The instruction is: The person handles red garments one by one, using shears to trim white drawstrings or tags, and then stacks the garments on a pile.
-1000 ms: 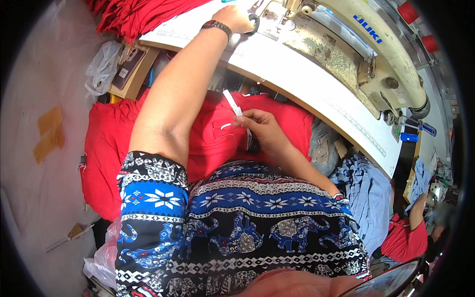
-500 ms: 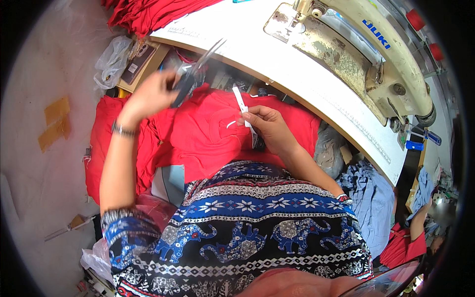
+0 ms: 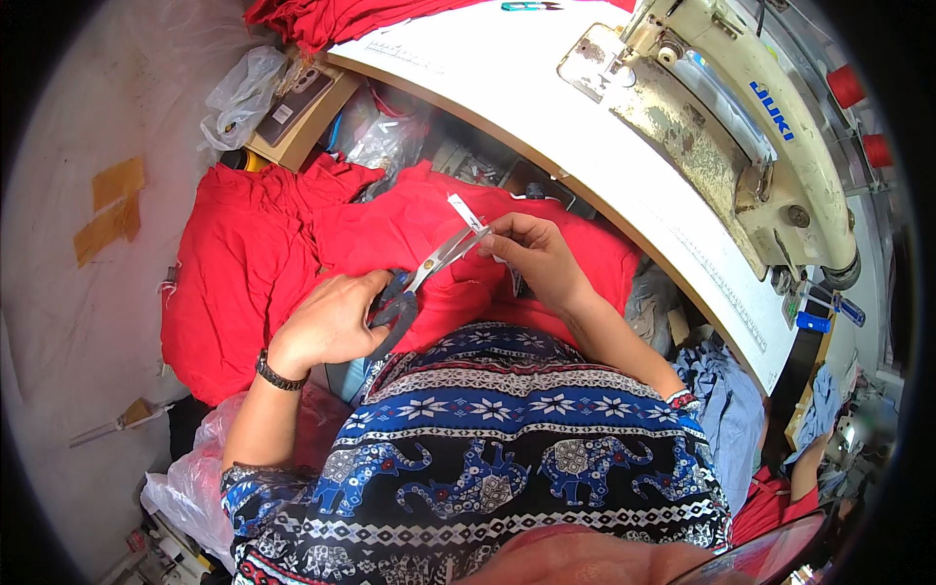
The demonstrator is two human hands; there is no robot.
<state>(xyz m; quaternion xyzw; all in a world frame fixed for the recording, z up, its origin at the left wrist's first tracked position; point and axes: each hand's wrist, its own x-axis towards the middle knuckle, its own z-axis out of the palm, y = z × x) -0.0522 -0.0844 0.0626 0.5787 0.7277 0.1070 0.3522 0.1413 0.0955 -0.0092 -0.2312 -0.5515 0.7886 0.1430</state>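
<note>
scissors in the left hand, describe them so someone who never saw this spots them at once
Start at the white sewing table and find the red cloth below it. Over that cloth, the left hand holds the scissors, which point up and right at a white strip in the right hand. Silver-bladed and dark-handled, they stand out from the plain red cloth and strip.

Strong light bleaches the table (image 3: 487,58) at upper centre to near-blank white, while the space beneath its front edge sinks into shadow. Fisheye distortion bows that edge, and black vignetting swallows the corners. Mid-frame, the scissors (image 3: 426,267) look fairly crisp; a patch at far right blurs.
</note>
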